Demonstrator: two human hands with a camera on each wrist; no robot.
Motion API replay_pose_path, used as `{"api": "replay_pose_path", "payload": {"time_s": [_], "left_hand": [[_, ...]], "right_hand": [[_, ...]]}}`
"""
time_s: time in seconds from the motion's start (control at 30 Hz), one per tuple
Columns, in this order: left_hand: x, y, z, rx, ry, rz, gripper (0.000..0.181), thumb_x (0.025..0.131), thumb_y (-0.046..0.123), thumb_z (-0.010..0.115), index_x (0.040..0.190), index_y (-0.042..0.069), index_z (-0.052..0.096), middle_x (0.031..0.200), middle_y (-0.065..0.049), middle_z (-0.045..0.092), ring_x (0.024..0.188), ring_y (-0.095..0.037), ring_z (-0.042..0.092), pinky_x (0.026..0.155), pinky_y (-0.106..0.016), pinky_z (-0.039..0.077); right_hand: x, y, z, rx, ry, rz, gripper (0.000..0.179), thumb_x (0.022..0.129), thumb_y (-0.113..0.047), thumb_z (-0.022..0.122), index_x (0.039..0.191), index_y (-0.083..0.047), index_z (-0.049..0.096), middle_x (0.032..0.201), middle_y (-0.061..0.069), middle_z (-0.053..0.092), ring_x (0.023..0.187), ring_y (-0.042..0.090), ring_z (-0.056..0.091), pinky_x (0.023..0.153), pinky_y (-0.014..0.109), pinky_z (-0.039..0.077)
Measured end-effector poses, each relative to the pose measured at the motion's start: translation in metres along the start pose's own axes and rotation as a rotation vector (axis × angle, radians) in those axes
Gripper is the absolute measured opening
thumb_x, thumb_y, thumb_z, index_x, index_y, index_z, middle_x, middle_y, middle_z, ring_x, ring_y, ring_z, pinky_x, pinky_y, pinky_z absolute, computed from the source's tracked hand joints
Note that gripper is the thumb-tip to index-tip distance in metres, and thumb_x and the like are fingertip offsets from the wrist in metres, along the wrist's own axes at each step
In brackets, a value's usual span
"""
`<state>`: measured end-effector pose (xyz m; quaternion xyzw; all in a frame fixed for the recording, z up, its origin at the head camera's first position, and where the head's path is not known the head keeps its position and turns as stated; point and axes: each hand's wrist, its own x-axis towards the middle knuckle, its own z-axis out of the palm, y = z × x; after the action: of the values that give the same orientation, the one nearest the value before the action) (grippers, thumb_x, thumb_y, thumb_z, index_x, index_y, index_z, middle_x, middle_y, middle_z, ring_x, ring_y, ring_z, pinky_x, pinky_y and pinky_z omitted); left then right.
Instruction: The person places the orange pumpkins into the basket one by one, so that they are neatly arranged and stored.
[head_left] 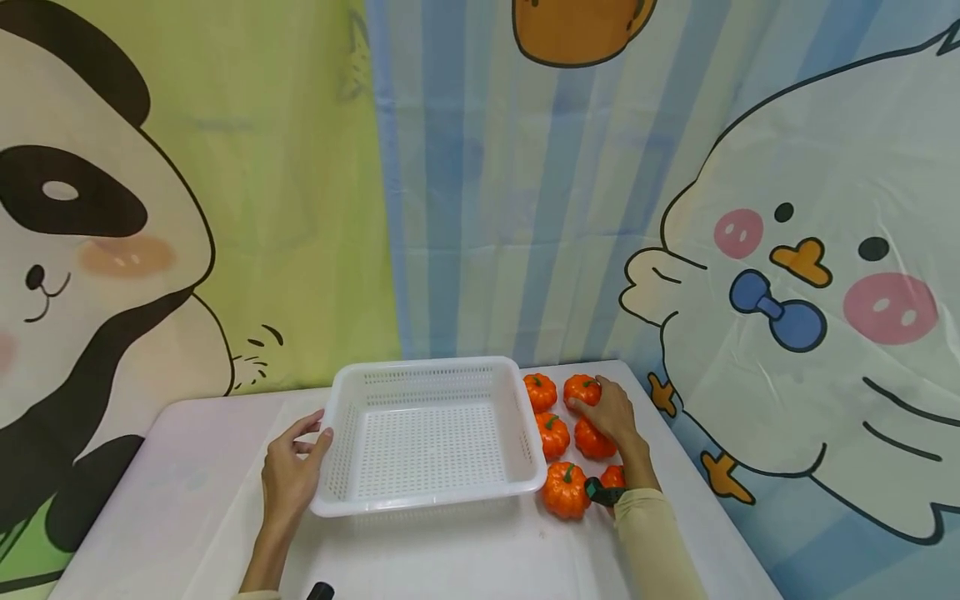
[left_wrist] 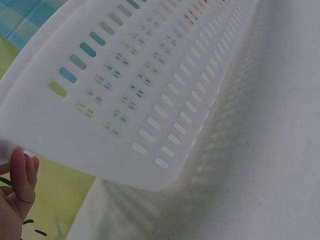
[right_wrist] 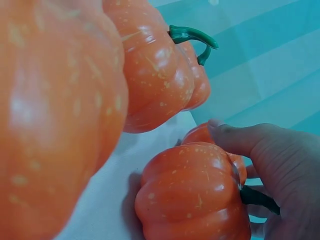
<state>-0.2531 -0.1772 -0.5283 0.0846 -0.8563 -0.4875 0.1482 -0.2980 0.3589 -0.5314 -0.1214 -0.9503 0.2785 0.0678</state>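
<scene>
A white plastic basket (head_left: 427,506) with slotted sides and a perforated bottom stands at the middle of the table. At its left side, my left hand (head_left: 291,471) pinches the rim between thumb and fingers; the left wrist view shows fingertips (left_wrist: 21,172) at the basket's corner. My right hand (head_left: 617,414) reaches to the back right and grips a small orange pumpkin (head_left: 581,390) with a green stem, thumb on one side and fingers on the other. In the right wrist view another pumpkin (right_wrist: 192,192) sits nearer, partly hiding the gripped pumpkin (right_wrist: 199,134).
Several more glossy pumpkins stand in two rows right of the basket, among them a front one (head_left: 566,492) and a middle one (head_left: 552,437). The white-covered table (head_left: 450,558) ends at a cartoon-print curtain (head_left: 480,208). A black object (head_left: 321,591) shows at the bottom edge.
</scene>
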Motion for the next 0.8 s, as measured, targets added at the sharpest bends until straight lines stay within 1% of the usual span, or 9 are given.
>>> {"api": "replay_pose_path", "payload": {"time_s": [0.13,0.4,0.63,0.8], "left_hand": [[-0.0008,0.0024,-0.0005,-0.006,0.004,0.008,0.042,0.107,0.029,0.069,0.146,0.013,0.07,0.133,-0.014,0.074,0.083,-0.006,0.06,0.066,-0.025,0.046],[-0.003,0.0028,-0.0007,-0.014,-0.001,-0.003,0.043,0.107,0.029,0.069,0.147,0.012,0.069,0.135,-0.016,0.073,0.087,-0.012,0.062,0.064,-0.025,0.047],[-0.0042,0.0016,-0.0007,-0.014,-0.005,-0.007,0.043,0.107,0.029,0.069,0.147,0.013,0.069,0.135,-0.015,0.073,0.087,-0.011,0.062,0.066,-0.024,0.048],[-0.0034,0.0024,0.0,-0.015,-0.009,-0.01,0.043,0.107,0.029,0.069,0.147,0.013,0.069,0.136,-0.014,0.072,0.089,-0.014,0.062,0.066,-0.024,0.048]], "right_hand": [[0.0003,0.0001,-0.0006,0.006,0.001,-0.001,0.087,0.099,-0.042,0.077,0.16,0.01,0.042,0.156,0.036,0.053,0.141,0.052,0.053,0.121,0.067,0.043],[0.001,0.0001,0.0007,-0.012,-0.002,0.0,0.085,0.1,-0.038,0.077,0.161,0.008,0.04,0.157,0.035,0.053,0.141,0.051,0.053,0.12,0.067,0.044],[-0.0013,-0.0016,-0.0014,-0.004,-0.009,0.002,0.083,0.1,-0.035,0.078,0.16,0.009,0.04,0.154,0.035,0.054,0.138,0.051,0.055,0.118,0.067,0.046],[-0.004,-0.002,-0.0015,0.011,-0.022,0.025,0.085,0.101,-0.036,0.077,0.162,0.007,0.038,0.156,0.035,0.052,0.14,0.052,0.053,0.119,0.068,0.045]]}}
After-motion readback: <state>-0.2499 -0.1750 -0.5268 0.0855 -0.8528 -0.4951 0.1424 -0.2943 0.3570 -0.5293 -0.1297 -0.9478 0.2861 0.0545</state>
